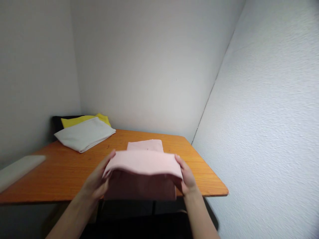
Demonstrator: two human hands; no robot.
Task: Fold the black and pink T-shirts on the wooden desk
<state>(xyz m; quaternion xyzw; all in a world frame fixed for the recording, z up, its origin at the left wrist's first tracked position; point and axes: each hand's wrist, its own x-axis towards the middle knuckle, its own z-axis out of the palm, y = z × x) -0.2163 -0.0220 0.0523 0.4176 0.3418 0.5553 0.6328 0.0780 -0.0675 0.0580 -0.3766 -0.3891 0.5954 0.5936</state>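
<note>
A pink cloth (144, 162) is stretched between my two hands at the front of the table, its near part raised and folded over. My left hand (99, 176) grips its left edge, fingers closed on it. On the other side my right hand (185, 174) holds the right edge, thumb on top. Below the raised fold, a shaded layer of the cloth hangs at the table's front edge. Behind the fold, a narrower pink part lies flat on the wood. The fingers under the cloth are partly hidden.
On the wooden table (119, 142), a folded white cloth (86, 134) lies at the back left over yellow fabric (77, 120) and a black item (57, 123). A blurred white object (21, 169) sits at the left edge. Walls rise behind and at the right.
</note>
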